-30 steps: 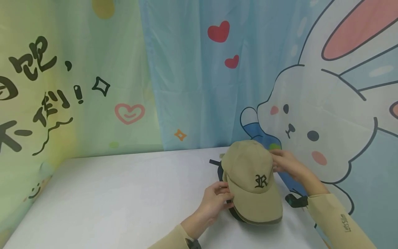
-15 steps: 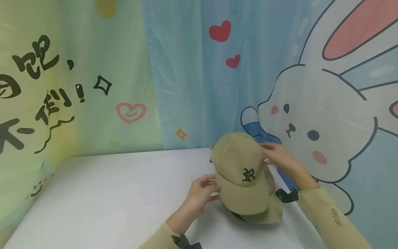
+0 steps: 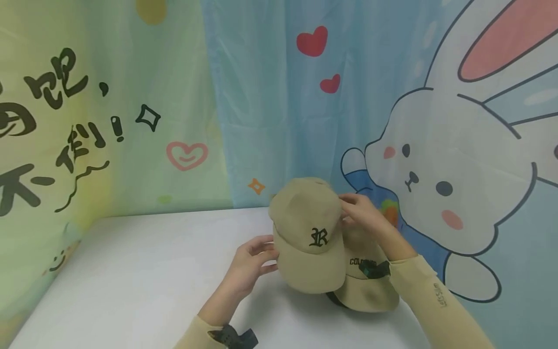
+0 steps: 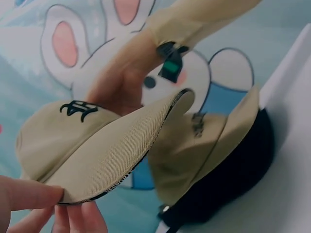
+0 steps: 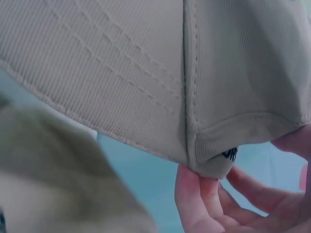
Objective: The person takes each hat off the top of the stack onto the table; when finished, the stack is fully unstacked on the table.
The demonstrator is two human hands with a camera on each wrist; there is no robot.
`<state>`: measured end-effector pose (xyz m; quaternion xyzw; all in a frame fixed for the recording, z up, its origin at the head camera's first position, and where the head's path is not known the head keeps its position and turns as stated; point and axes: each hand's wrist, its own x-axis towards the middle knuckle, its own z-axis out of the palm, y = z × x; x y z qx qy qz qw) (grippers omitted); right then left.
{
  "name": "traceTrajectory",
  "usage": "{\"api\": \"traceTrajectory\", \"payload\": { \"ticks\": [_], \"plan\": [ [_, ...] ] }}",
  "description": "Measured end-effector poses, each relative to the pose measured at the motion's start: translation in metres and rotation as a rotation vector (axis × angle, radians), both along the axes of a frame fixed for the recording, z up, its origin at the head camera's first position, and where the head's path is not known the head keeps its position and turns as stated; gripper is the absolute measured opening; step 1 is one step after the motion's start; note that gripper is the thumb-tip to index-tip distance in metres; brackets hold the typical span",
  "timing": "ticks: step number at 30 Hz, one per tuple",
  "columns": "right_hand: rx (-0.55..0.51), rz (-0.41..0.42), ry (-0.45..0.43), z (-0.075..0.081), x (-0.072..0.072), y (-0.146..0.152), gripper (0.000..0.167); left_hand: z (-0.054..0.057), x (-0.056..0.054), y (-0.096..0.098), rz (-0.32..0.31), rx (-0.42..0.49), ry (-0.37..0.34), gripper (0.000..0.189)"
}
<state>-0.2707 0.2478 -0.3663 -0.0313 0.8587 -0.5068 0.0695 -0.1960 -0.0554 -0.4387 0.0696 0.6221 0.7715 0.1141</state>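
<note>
A beige baseball cap point(image 3: 305, 213) with a dark embroidered letter R hangs between my two hands, brim toward me. My left hand point(image 3: 250, 264) pinches it at the left side; in the left wrist view the thumb and fingers grip the edge of its brim point(image 4: 121, 158). On the far right side, my right hand point(image 3: 364, 213) holds the cap's lower edge, fingers curled under it in the right wrist view. Behind and to the right sits a second beige cap point(image 3: 368, 296) with dark lettering, partly hidden by the right arm. A black layer point(image 4: 228, 167) shows under that cap.
The white tabletop point(image 3: 152, 271) extends to the left of the hands. A printed curtain point(image 3: 261, 97) with hearts and a large rabbit hangs behind and along the right side. Each wrist carries a small black device point(image 3: 235, 337).
Both hands have lifted the R cap off the stack and carried it left and slightly away from me. The second cap, lettered, has come into view beneath where it lay.
</note>
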Motion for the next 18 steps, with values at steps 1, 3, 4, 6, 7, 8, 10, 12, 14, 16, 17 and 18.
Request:
{"api": "traceTrajectory", "payload": {
  "ticks": [1,3,4,6,7,8,10,12,14,16,17,18],
  "plan": [
    [0.0,0.007,0.004,-0.001,-0.001,-0.005,0.08,0.001,0.0,-0.005,0.011,-0.013,0.004,0.04],
    [-0.033,0.017,0.007,-0.003,-0.002,-0.015,0.078,0.002,-0.001,-0.015,0.036,-0.042,0.012,0.04],
    [-0.045,0.021,0.01,-0.004,-0.002,-0.02,0.076,0.003,0.0,-0.02,0.051,-0.056,0.015,0.04],
    [-0.09,0.025,0.011,-0.006,-0.002,-0.031,0.072,0.004,0.0,-0.029,0.08,-0.082,0.019,0.039],
    [-0.108,0.025,0.014,-0.007,-0.002,-0.037,0.07,0.004,0.001,-0.034,0.092,-0.092,0.021,0.039],
    [-0.123,0.016,0.013,-0.007,-0.001,-0.042,0.068,0.005,0.002,-0.039,0.102,-0.098,0.022,0.039],
    [-0.14,0.012,0.018,-0.009,0.0,-0.054,0.064,0.006,0.005,-0.049,0.122,-0.107,0.025,0.039],
    [-0.159,0.005,0.024,-0.01,0.002,-0.065,0.061,0.007,0.008,-0.059,0.138,-0.108,0.027,0.038],
    [-0.18,-0.002,0.029,-0.011,0.004,-0.075,0.057,0.008,0.012,-0.069,0.147,-0.111,0.03,0.038],
    [-0.186,-0.012,0.046,-0.013,0.006,-0.085,0.055,0.009,0.015,-0.077,0.154,-0.111,0.031,0.038],
    [-0.19,-0.016,0.053,-0.013,0.007,-0.09,0.054,0.01,0.017,-0.081,0.157,-0.109,0.03,0.038],
    [-0.199,-0.019,0.059,-0.014,0.009,-0.095,0.054,0.01,0.019,-0.085,0.158,-0.108,0.03,0.039]
  ]
}}
